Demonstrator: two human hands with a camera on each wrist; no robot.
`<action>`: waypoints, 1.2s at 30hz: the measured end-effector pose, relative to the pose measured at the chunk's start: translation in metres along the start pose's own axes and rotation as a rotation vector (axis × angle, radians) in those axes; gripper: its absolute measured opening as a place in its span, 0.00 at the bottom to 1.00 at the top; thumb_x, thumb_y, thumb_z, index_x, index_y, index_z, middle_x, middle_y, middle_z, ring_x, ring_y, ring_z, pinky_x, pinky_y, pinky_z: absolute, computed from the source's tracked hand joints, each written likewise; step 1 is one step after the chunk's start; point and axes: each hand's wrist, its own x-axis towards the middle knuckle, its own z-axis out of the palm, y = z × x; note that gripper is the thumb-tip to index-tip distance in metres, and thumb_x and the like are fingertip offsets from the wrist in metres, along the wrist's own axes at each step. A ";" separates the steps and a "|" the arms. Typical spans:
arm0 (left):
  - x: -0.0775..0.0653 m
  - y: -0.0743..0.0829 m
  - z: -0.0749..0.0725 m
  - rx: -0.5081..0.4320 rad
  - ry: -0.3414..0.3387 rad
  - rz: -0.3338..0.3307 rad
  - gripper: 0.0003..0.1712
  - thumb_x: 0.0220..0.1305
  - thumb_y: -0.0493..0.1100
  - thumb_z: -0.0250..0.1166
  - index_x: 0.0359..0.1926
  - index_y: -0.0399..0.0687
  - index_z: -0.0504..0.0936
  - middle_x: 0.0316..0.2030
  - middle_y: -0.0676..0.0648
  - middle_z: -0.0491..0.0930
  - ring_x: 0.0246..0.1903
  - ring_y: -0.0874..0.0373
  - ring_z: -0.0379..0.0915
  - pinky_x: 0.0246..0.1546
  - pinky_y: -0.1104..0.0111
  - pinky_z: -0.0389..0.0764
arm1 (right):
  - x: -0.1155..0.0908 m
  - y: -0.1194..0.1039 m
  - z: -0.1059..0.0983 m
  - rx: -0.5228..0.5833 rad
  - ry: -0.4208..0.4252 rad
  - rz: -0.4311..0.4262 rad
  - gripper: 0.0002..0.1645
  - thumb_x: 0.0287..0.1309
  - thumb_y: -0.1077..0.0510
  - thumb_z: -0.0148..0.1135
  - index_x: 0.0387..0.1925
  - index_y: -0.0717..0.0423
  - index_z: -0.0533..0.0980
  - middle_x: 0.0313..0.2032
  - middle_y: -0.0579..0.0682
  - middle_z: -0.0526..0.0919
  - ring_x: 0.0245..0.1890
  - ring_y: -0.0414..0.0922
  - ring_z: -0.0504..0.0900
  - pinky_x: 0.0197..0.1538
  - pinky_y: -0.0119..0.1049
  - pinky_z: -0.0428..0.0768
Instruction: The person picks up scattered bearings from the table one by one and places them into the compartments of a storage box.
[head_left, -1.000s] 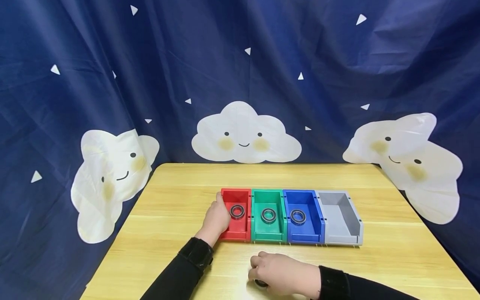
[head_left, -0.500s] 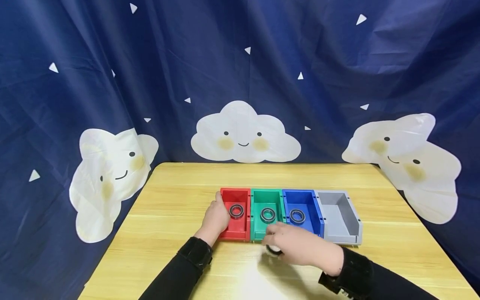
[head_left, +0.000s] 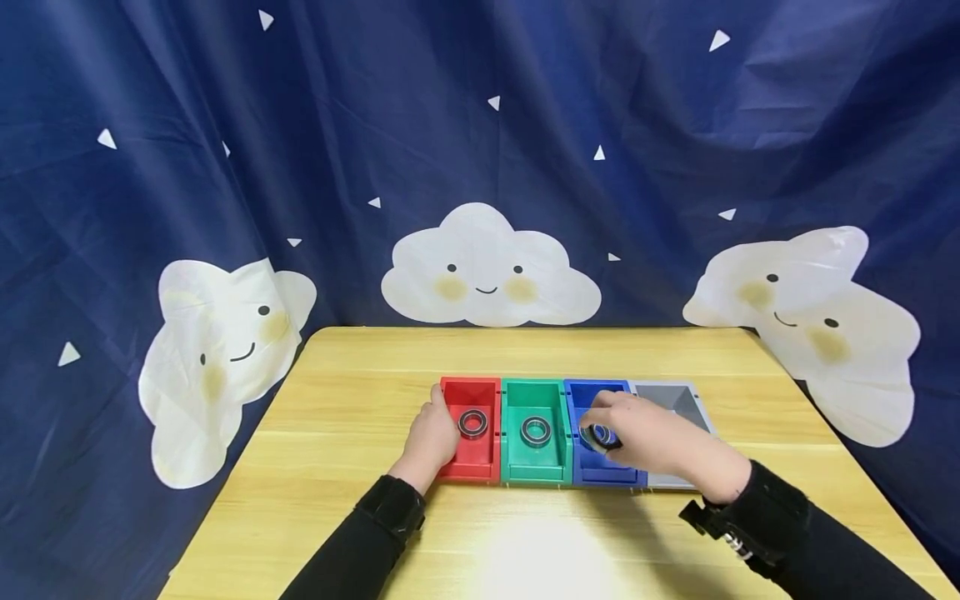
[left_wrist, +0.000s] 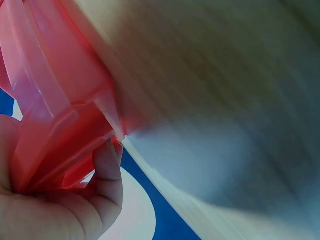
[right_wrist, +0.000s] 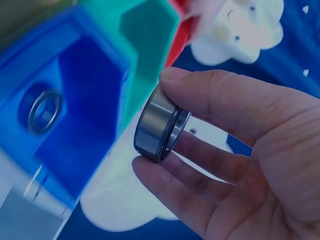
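My left hand grips the outer left wall of the red bin, thumb inside and fingers curled under the rim in the left wrist view. Over the blue bin, my right hand pinches a metal ball bearing between thumb and fingertips, its ring tilted on edge. A second bearing lies inside the blue bin, partly covered by the right hand in the head view. One bearing lies flat in the red bin and another bearing in the green bin.
A grey bin stands at the right end of the joined row, partly hidden behind the right hand. The row sits on a wooden table, with a dark blue cloud-patterned curtain behind it.
My right hand has lifted the bearing from the table in front of the bins and carried it right and forward over the blue bin. The left hand has stayed on the red bin.
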 end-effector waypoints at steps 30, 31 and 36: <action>-0.001 -0.001 0.002 -0.001 0.013 0.003 0.43 0.64 0.34 0.62 0.74 0.33 0.50 0.46 0.33 0.76 0.44 0.43 0.77 0.50 0.50 0.80 | -0.030 0.097 0.021 -0.060 0.032 0.302 0.22 0.41 0.66 0.78 0.42 0.63 0.81 0.33 0.53 0.77 0.32 0.48 0.76 0.40 0.48 0.79; 0.000 -0.001 0.002 0.000 0.017 0.008 0.42 0.64 0.33 0.62 0.74 0.33 0.51 0.46 0.33 0.76 0.44 0.42 0.77 0.50 0.50 0.79 | -0.030 0.100 0.024 -0.058 0.028 0.303 0.21 0.40 0.67 0.77 0.41 0.62 0.81 0.33 0.52 0.77 0.32 0.48 0.76 0.40 0.48 0.79; 0.001 -0.001 0.002 -0.005 0.018 0.005 0.42 0.64 0.34 0.61 0.74 0.34 0.51 0.46 0.33 0.76 0.44 0.42 0.77 0.50 0.50 0.79 | -0.026 0.109 0.041 -0.054 0.036 0.302 0.20 0.34 0.67 0.77 0.34 0.59 0.80 0.32 0.52 0.79 0.34 0.50 0.78 0.40 0.50 0.79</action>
